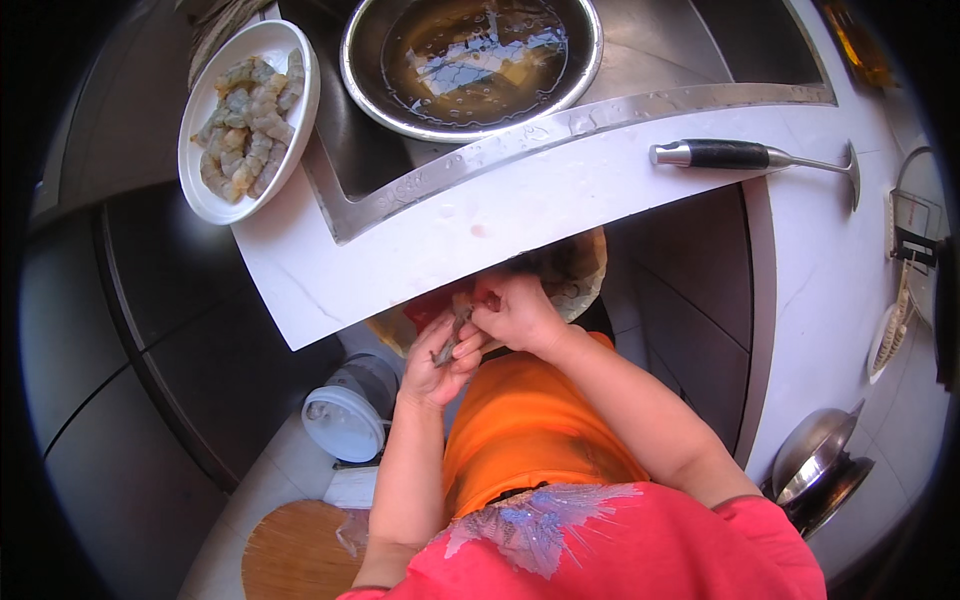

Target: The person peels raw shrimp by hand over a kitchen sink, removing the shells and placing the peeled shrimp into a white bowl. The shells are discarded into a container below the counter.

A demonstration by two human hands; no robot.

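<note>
A grey shrimp (450, 341) lies along the fingers of my left hand (437, 365), which grips it just in front of the counter edge. My right hand (521, 311) is pressed up against its upper end, with thumb and fingers pinched together; what they pinch is partly hidden. Below both hands, partly under the counter, sits a bin with a pale liner (589, 289). Something red (429, 307) shows behind my left fingers. On the counter's left corner, a white plate (193, 184) holds a heap of peeled raw shrimp (251, 127).
A metal basin of cloudy water (469, 90) stands in the steel sink (360, 206). A black-handled utensil (724, 155) lies on the white counter (450, 240) at right. Beside my left arm is a lidded white bucket (341, 424), near a round wooden board (296, 551). Metal pans (814, 457) sit lower right.
</note>
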